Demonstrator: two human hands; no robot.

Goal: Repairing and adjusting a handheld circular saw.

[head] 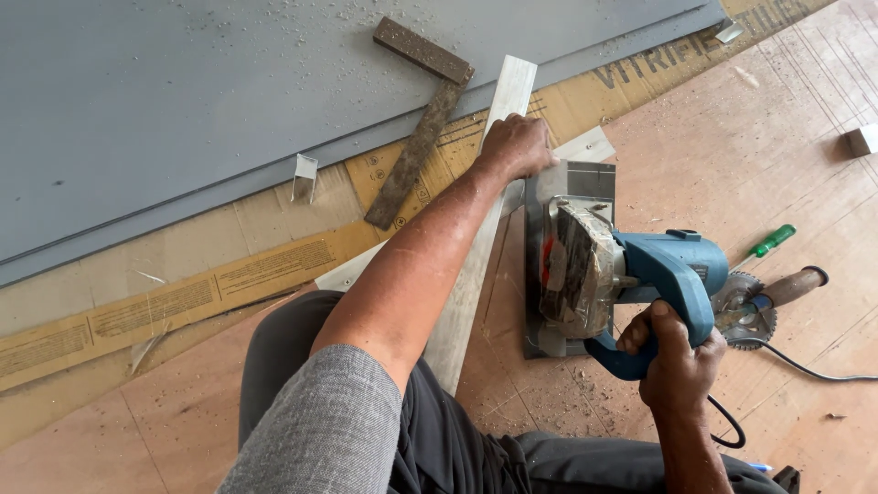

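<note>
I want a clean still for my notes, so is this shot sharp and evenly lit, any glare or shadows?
Head view: sharp throughout, soft even daylight; faint shadow under the blue circular saw and right hand; mild sheen on the metal strip by the left hand; no harsh glare.

The saw (622, 284) sits on the floor (750, 155), right of the metal strip (476, 247); a try square (416, 119) lies far left, a screwdriver (768, 243) right.
</note>
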